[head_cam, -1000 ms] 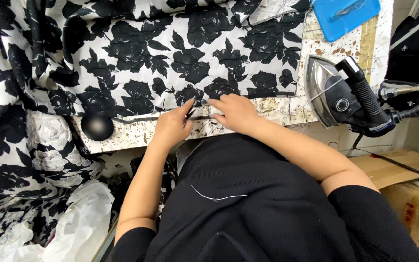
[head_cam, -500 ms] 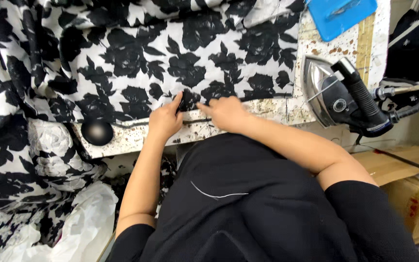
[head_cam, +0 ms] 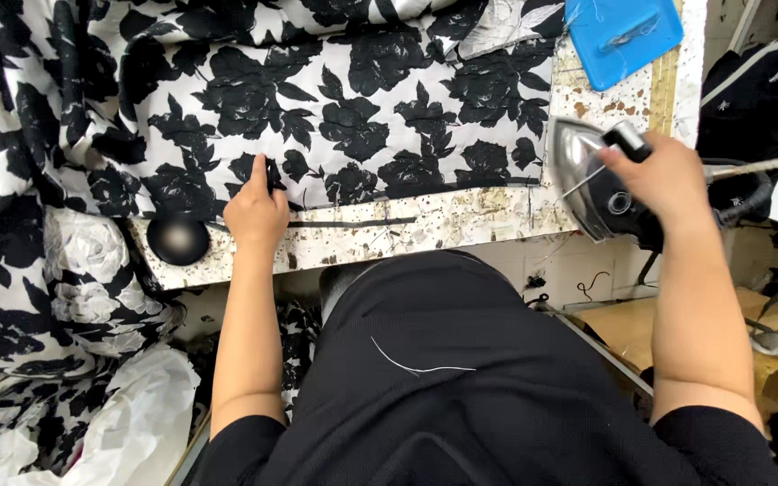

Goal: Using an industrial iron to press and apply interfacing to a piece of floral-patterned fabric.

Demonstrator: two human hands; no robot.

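Right hand (head_cam: 664,175), having left the fabric edge, is now grasping the iron (head_cam: 592,180) at the table's (head_cam: 425,229) right end; left hand (head_cam: 257,209) is pressing the floral fabric (head_cam: 335,108), apparently flat-fingered.

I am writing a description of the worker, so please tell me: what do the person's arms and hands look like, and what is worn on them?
Both forearms are bare. Short black sleeves end above the elbows. The left hand and right hand wear no gloves; no rings or watch are visible.

Black-and-white floral fabric (head_cam: 335,99), spread flat across the desk, hem along the near edge. Steel iron (head_cam: 587,175) with black handle, resting at the desk's right end.
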